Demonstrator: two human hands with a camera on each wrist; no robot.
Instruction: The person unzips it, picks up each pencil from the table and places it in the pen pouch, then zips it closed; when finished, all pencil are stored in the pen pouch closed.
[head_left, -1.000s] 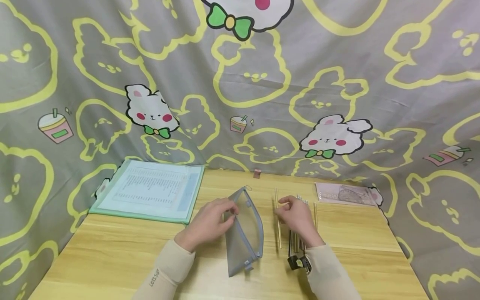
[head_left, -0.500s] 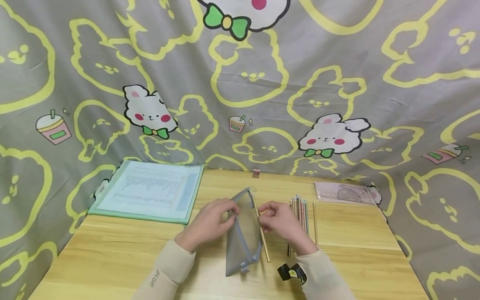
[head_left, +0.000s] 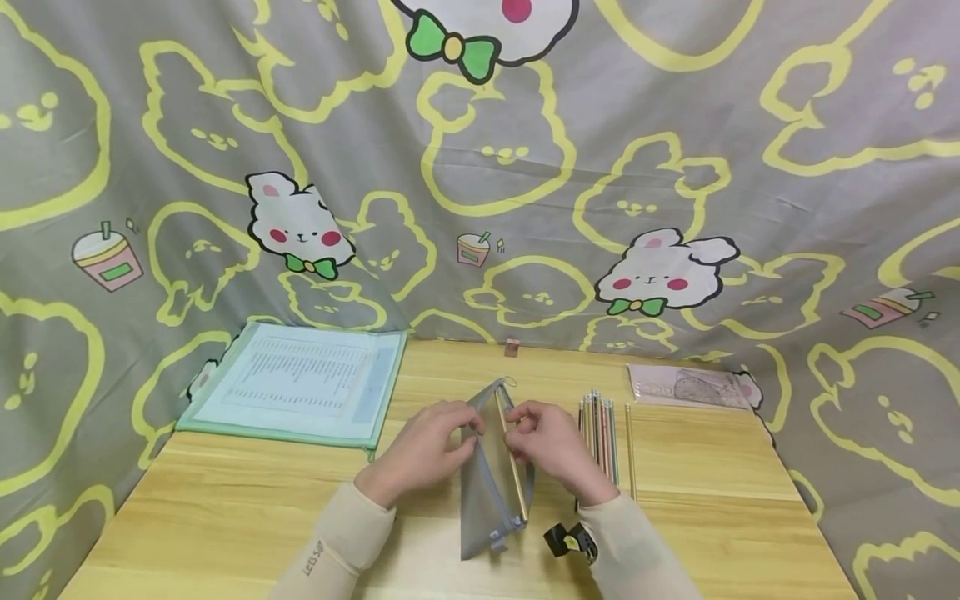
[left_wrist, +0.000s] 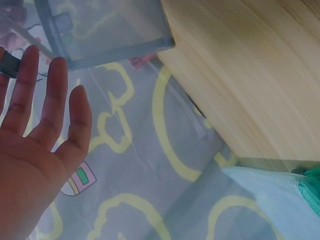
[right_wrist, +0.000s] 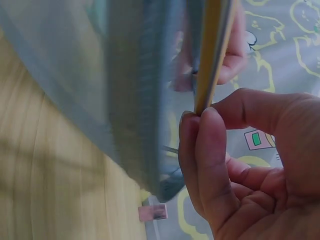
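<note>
A grey-blue mesh zip pouch [head_left: 476,512] stands with its mouth spread, in the middle of the table. My left hand [head_left: 431,446] pinches its left rim; in the left wrist view the mesh [left_wrist: 117,30] reaches past the fingers. A gold pencil [head_left: 516,483] is pinched by my right hand [head_left: 551,450] and lies lengthwise over the pouch's opening. The right wrist view has this pencil [right_wrist: 212,55] between thumb and fingertips, right beside the zip edge [right_wrist: 150,100]. Several pencils [head_left: 603,437] lie bundled right of the right hand, with a single gold pencil [head_left: 631,454] apart from them.
At the back left lies a green-edged folder [head_left: 300,379] with a printed sheet. A pink clear packet [head_left: 690,387] of rulers is at the back right. A patterned curtain [head_left: 517,275] closes off the table's far side. A black strap device [head_left: 572,542] sits by the right cuff.
My right hand has carried the gold pencil leftward from beside the bundle to the pouch's mouth. The left hand keeps its grip, and the pouch has shifted slightly right.
</note>
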